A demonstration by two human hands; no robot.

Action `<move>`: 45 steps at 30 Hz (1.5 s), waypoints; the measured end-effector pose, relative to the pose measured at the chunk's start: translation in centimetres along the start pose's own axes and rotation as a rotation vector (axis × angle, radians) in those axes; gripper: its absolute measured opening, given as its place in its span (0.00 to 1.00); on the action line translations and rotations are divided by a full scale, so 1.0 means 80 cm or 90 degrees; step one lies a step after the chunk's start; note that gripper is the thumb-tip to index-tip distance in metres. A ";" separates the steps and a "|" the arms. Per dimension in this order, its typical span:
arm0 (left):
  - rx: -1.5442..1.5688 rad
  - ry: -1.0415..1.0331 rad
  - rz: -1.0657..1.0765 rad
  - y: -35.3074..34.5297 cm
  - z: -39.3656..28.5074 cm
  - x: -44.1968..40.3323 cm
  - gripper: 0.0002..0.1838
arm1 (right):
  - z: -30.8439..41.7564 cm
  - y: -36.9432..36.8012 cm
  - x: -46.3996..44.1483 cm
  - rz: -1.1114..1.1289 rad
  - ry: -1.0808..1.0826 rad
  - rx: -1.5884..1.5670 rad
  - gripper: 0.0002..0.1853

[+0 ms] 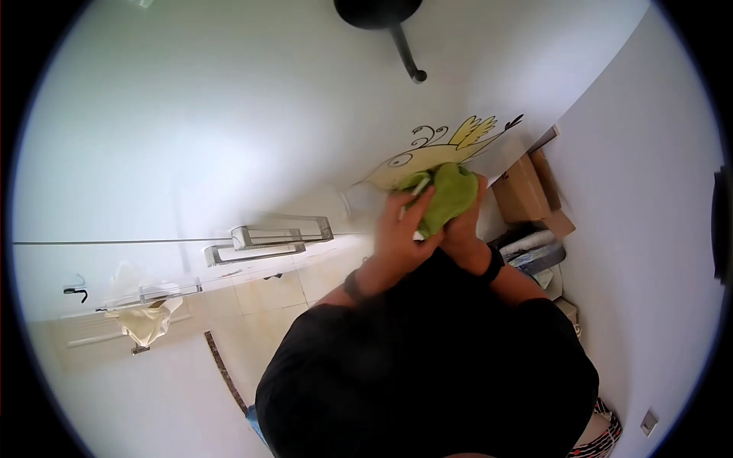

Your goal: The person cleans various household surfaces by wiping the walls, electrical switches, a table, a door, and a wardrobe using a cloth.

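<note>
A bunched green cloth point(449, 195) is held between both hands in front of a white glossy panel, just below a yellow bird-like drawing point(420, 158). My left hand point(398, 238) grips the cloth from the left, fingers bent over its near side. A small pale strip point(419, 187) shows by those fingertips; I cannot make out whether it belongs to the cloth. My right hand point(464, 229) closes on the cloth from the right and below, with most of its fingers hidden behind the fabric. Dark bands sit on both wrists.
Two clear-and-silver handles point(281, 233) stick out along a dark seam at left. A black hook point(408, 53) is on the panel above. Cardboard boxes point(523, 191) and stacked items point(534, 252) stand at right by the wall. A pale bag point(145, 320) hangs lower left.
</note>
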State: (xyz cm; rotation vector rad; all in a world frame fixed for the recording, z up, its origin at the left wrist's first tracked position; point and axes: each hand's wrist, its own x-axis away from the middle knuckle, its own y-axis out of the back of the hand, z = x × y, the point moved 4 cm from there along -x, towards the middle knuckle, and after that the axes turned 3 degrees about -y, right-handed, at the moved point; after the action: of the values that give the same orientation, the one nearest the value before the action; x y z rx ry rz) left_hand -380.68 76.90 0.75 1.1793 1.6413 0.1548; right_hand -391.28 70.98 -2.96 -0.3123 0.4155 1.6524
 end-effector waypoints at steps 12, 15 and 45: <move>0.039 0.144 -0.344 0.104 0.018 0.029 0.33 | 0.109 -0.089 -0.012 0.165 0.283 0.039 0.13; 0.105 0.173 -0.334 0.076 0.036 0.052 0.34 | 0.081 -0.082 -0.006 0.265 0.166 -0.007 0.12; 0.380 0.537 0.536 -0.086 0.001 0.321 0.19 | -0.104 0.066 0.327 0.446 -0.202 0.374 0.17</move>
State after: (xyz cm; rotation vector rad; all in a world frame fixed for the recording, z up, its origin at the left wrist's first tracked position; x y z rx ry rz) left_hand -383.61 92.54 -20.50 2.4662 1.8153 0.8270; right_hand -400.03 90.07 -21.36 0.5916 0.7971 2.1061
